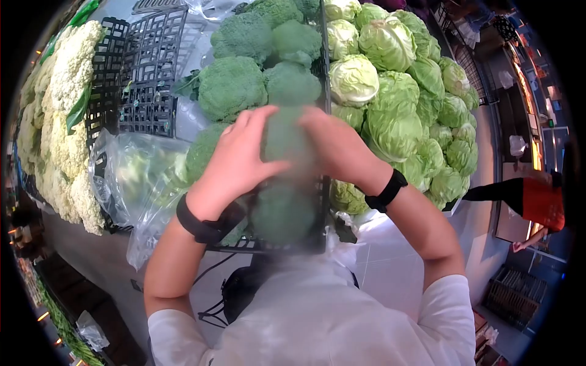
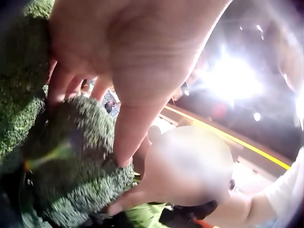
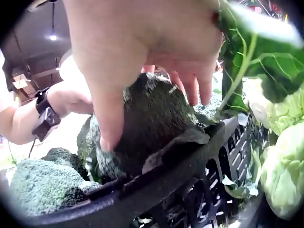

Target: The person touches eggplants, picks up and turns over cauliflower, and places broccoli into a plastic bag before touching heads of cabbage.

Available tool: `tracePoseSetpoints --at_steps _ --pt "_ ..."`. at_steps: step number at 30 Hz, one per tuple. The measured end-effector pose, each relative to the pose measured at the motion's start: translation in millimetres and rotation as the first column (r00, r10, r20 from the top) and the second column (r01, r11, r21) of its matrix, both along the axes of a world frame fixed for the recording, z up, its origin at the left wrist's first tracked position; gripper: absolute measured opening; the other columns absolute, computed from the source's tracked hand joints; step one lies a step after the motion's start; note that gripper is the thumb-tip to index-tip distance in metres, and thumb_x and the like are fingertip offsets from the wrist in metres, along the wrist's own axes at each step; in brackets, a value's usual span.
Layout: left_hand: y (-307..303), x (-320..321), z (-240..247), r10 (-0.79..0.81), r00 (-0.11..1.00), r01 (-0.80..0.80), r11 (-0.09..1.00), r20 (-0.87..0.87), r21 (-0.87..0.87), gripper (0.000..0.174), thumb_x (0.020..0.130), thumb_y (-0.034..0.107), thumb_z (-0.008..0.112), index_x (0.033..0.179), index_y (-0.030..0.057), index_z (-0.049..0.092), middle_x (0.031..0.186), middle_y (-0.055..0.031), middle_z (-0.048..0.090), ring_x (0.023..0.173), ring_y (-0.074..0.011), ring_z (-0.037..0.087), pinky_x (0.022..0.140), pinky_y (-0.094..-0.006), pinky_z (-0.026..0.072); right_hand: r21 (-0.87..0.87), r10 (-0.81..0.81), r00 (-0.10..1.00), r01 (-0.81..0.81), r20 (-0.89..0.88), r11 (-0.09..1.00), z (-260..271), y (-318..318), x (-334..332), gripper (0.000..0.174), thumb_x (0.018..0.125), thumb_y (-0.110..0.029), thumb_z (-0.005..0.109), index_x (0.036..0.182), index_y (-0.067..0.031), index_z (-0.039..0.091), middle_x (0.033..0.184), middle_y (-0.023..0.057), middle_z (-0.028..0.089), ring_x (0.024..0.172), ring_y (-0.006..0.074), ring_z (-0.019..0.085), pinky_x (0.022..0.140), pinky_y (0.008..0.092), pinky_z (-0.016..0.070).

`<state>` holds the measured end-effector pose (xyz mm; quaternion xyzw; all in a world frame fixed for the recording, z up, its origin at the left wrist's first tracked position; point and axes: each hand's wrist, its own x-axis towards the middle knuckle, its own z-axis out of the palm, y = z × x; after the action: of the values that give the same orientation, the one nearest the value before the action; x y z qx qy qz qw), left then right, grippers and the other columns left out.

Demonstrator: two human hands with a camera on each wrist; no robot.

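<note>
A green broccoli head (image 1: 287,137) lies between my two hands, near the right side of a black crate of broccoli. My left hand (image 1: 235,155) holds its left side, fingers over the top and thumb along the near side, as the left wrist view shows on the broccoli (image 2: 90,175). From the other side my right hand (image 1: 339,149) grips it, with the thumb against the florets in the right wrist view, where the broccoli (image 3: 152,114) sits just above the crate rim (image 3: 161,178). More broccoli heads (image 1: 235,88) surround it. The head view is blurred around the held one.
Pale green cabbages (image 1: 397,116) are piled right of the crate wall. To the left are cauliflowers (image 1: 70,122), a black plastic grid (image 1: 149,73) and a clear plastic bag (image 1: 143,183). A large leaf (image 3: 261,57) overhangs the crate edge. At far right stands a person in red (image 1: 540,204).
</note>
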<state>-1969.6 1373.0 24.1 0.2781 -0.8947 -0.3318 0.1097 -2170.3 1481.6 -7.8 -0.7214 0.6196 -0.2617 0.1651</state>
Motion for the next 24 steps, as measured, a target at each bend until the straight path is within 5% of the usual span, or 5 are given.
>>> tracePoseSetpoints --at_steps 2,11,17,20,24 --pt "2 -2 -7 -0.031 0.997 0.037 0.995 0.071 -0.088 0.084 0.069 0.021 0.086 0.140 0.0062 0.044 0.126 -0.0178 0.054 0.115 -0.0389 0.054 0.101 -0.0438 0.0411 -0.004 0.040 0.985 -0.041 -0.171 0.999 -8 0 -4 0.075 0.059 -0.015 0.086 0.124 -0.0104 0.049 0.129 0.0146 0.055 0.114 0.0371 0.057 0.093 0.0414 0.0486" --pt "-1 -6 -11 0.003 0.991 0.010 0.995 0.136 -0.098 0.075 0.077 0.024 0.081 0.141 0.0090 0.048 0.120 -0.0166 0.055 0.106 -0.0371 0.057 0.096 -0.0444 0.0416 0.102 0.127 0.990 -0.121 -0.056 0.987 29 9 -49 0.075 0.062 -0.020 0.084 0.129 -0.0068 0.055 0.114 0.0142 0.063 0.107 0.0341 0.060 0.092 0.0407 0.0484" --pt "9 -16 -22 -0.005 0.996 0.038 0.935 0.093 -0.354 0.077 0.076 0.027 0.082 0.143 0.0093 0.047 0.120 -0.0164 0.060 0.110 -0.0325 0.059 0.105 -0.0481 0.0365 0.062 0.050 0.959 -0.034 -0.280 0.998 3 28 -39 0.080 0.066 -0.023 0.084 0.138 -0.0081 0.051 0.130 0.0146 0.059 0.126 0.0328 0.052 0.107 0.0491 0.0394" --pt "11 -8 -5 -0.058 0.955 0.127 0.965 0.289 -0.227 0.084 0.075 0.028 0.082 0.146 0.0098 0.042 0.110 -0.0154 0.066 0.110 -0.0320 0.060 0.109 -0.0487 0.0346 0.051 -0.039 0.975 0.051 -0.219 0.997 5 27 -14 0.088 0.069 -0.024 0.084 0.145 -0.0095 0.043 0.141 0.0158 0.051 0.131 0.0332 0.048 0.114 0.0538 0.0313" --pt "3 -5 -19 -0.087 0.965 0.155 0.951 0.247 -0.269 0.086 0.075 0.026 0.082 0.148 0.0096 0.037 0.092 -0.0132 0.068 0.100 -0.0332 0.064 0.109 -0.0506 0.0344 -0.015 -0.055 0.974 0.053 -0.218 0.998 -32 16 5 0.093 0.068 -0.025 0.086 0.147 -0.0094 0.040 0.136 0.0161 0.052 0.126 0.0358 0.050 0.116 0.0537 0.0302"
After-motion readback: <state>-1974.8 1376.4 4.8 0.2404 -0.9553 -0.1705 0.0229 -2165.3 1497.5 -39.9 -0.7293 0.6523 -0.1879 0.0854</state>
